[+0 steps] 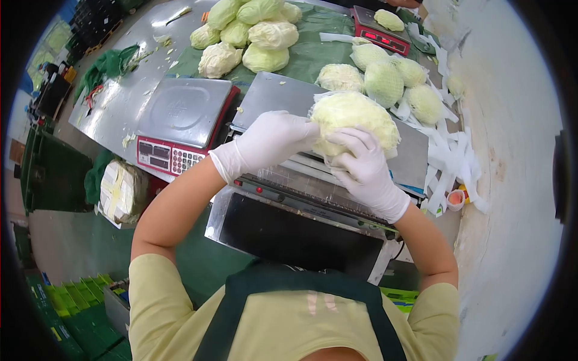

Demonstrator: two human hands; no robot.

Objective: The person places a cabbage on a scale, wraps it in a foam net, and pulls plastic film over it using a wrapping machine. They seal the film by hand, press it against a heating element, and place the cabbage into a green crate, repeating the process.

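A pale cabbage (355, 114) with a frilly, white, net-like edge is between my hands, above a metal plate (283, 96). My left hand (274, 141), in a white glove, has its fingers pinched together at the cabbage's left side. Gloved the same way, my right hand (364, 165) curls its fingers against the front of the cabbage. Below both hands is a benchtop machine (301, 192) with a metal frame and a dark front panel. Just behind the held cabbage sit several cabbages in white netting (384, 83).
A red scale (183, 114) with a steel pan stands to the left. Unwrapped cabbages (265, 36) are piled on green cloth at the back. A second scale (382, 36) carries one cabbage. White strips (451, 159) hang along the right by the wall (512, 150).
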